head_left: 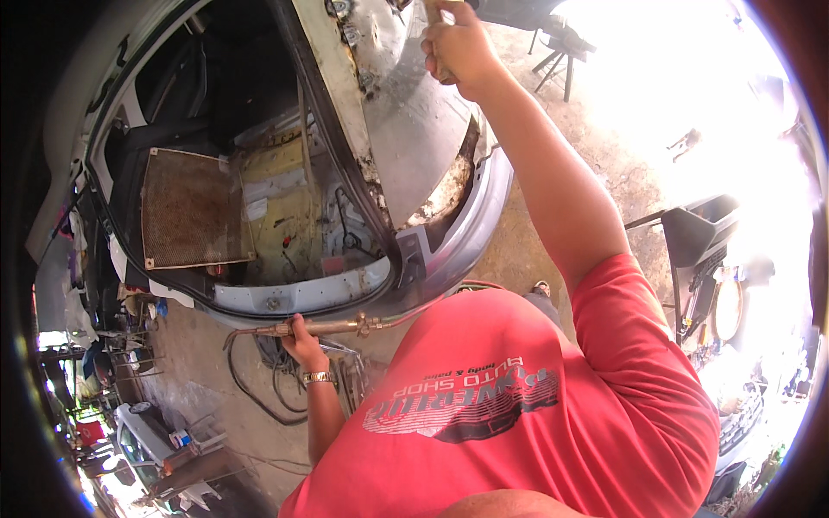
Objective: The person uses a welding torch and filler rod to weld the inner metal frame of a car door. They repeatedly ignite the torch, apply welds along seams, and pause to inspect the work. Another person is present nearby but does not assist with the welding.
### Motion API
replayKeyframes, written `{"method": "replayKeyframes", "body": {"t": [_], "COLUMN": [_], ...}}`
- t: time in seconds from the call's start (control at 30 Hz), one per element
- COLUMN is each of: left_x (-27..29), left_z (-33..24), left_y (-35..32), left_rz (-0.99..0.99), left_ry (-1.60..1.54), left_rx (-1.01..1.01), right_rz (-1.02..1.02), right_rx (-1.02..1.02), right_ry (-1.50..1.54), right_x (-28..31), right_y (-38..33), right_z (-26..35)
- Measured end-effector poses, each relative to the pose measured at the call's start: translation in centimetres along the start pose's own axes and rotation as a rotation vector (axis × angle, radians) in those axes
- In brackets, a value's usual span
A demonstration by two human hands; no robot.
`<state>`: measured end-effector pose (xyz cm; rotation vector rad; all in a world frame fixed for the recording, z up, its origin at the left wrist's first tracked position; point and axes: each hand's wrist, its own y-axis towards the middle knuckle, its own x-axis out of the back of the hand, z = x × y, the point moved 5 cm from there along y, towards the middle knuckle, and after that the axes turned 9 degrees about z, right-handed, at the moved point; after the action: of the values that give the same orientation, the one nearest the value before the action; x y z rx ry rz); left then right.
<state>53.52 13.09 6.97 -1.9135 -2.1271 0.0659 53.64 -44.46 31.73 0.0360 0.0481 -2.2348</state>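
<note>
In my left hand (pixel 302 345) is a brass gas torch (pixel 332 327), held level just outside the car's lower body edge. Its bent tip points left and a red hose runs off its right end. My right hand (pixel 462 52), raised at the top, is closed around a light brown handle (pixel 446 76). The far end of that tool is hidden or out of view. Below this hand lies a bare grey sheet-metal panel (pixel 419 138) on the silver car body (pixel 484 207), with rough, worn metal along its edges.
Inside the car opening, a rusty-brown mesh panel (pixel 192 209) leans over the stripped yellowish floor (pixel 281 207). Dark hoses (pixel 272 388) lie on the concrete below the torch. A black stand-like object (pixel 704 233) is at the right, and a stool (pixel 560 60) stands far back.
</note>
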Motion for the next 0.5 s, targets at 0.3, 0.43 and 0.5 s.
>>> {"method": "replayKeyframes", "body": {"t": [0.3, 0.43, 0.5], "left_x": [0.1, 0.2, 0.3], "left_z": [-0.3, -0.2, 0.1], "left_y": [-0.2, 0.3, 0.5], "left_rz": [-0.039, -0.034, -0.023], "left_ry": [0.001, -0.053, -0.053], "left_rx": [-0.077, -0.113, -0.101], "right_rz": [0.095, 0.225, 0.145], "right_rx": [0.151, 0.16, 0.101], "right_ry": [0.331, 0.396, 0.242], "right_x": [-0.2, -0.1, 0.2], "right_y": [5.3, 5.3, 4.8], "right_z": [-2.2, -2.0, -2.0]}}
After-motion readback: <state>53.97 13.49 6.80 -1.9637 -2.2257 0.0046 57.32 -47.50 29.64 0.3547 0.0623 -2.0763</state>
